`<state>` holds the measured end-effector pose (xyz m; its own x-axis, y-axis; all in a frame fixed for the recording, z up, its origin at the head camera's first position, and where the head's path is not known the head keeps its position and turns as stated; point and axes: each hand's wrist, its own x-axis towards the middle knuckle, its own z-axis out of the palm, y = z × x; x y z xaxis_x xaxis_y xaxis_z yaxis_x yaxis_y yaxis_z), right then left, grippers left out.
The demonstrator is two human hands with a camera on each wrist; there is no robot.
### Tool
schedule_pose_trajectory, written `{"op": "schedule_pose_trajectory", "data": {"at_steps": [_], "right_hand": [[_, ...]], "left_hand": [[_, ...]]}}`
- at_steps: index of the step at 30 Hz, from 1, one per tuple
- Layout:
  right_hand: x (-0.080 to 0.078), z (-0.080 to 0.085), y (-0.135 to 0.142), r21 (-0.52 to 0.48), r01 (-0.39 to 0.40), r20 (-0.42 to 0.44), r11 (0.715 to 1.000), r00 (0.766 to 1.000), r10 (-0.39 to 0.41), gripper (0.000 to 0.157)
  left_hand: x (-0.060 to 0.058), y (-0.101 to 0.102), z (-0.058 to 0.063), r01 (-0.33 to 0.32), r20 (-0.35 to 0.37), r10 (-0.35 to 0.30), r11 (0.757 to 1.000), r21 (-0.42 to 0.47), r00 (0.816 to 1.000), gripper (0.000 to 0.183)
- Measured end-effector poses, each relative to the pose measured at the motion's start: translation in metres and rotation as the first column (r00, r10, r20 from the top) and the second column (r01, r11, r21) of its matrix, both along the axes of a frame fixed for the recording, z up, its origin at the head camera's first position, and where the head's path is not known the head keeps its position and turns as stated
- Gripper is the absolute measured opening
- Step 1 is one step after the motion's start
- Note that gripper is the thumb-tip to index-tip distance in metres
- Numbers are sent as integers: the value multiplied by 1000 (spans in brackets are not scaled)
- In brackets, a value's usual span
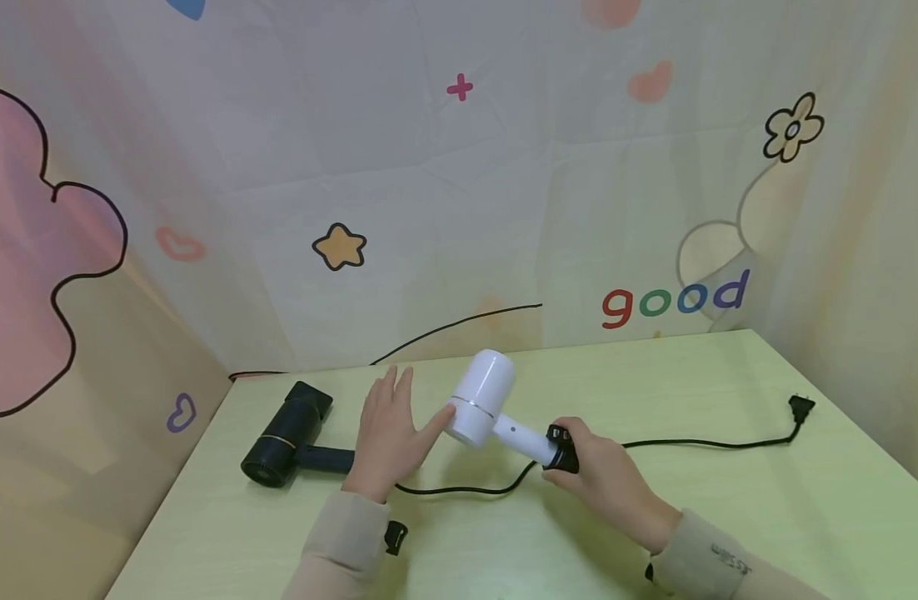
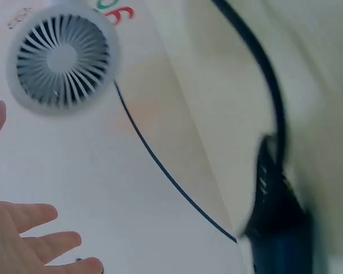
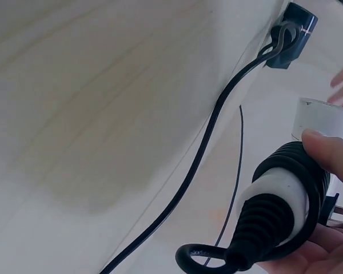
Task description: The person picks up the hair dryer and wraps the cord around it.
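Two beige sleeves (image 1: 346,533) come in nearest the camera, one leading to each of the hands, above a pale bench (image 1: 474,550). To the left of the left hand, a black hair dryer (image 1: 290,437) lies on the bench, its handle pointing toward that wrist. The left hand (image 1: 387,437) is raised with fingers straight and thumb spread wide, grasping nothing; whether its thumb tip touches the white barrel beside it is unclear. Between the hands, a white hair dryer (image 1: 483,392) is held up off the bench, its round grille (image 2: 63,60) facing the left hand. Under it a black cord (image 1: 459,490) passes from behind the left hand and on behind the right. The right hand (image 1: 605,475) has fingers and thumb curled round the white handle, where a dark coiled cord (image 3: 291,154) is wound. Well to the right of that hand, a black plug (image 1: 801,408) rests on the bench. Beyond both hands hangs a printed curtain (image 1: 504,208).
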<state>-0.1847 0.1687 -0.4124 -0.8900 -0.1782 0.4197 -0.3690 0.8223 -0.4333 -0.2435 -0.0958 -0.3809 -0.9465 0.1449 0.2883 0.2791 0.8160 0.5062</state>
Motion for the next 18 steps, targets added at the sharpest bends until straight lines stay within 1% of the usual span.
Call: {"op": "schedule_pose_trajectory", "data": {"at_steps": [3, 5, 9, 12, 15, 18], "right_hand": [[-2, -1, 8, -18, 28, 15, 999, 999, -28, 59], [-3, 0, 13, -28, 51, 53, 998, 997, -49, 60], [-5, 2, 24, -42, 85, 109, 996, 991, -80, 62], [-6, 3, 32, -46, 99, 122, 994, 988, -93, 61], [-8, 4, 40, -46, 118, 134, 992, 985, -111, 61], [-10, 4, 48, -38, 142, 148, 989, 980, -135, 62]], "left_hand": [[-2, -15, -7, -41, -23, 39, 994, -102, 999, 86], [-4, -25, -12, -71, -33, 66, 985, -159, 997, 85], [-4, -41, -17, -129, -57, 119, 965, -229, 991, 83], [-4, -51, -19, -170, -68, 158, 954, -246, 985, 82], [-5, -60, -20, -201, -56, 193, 950, -241, 980, 81], [-5, -68, -19, -216, -20, 217, 949, -231, 976, 81]]}}
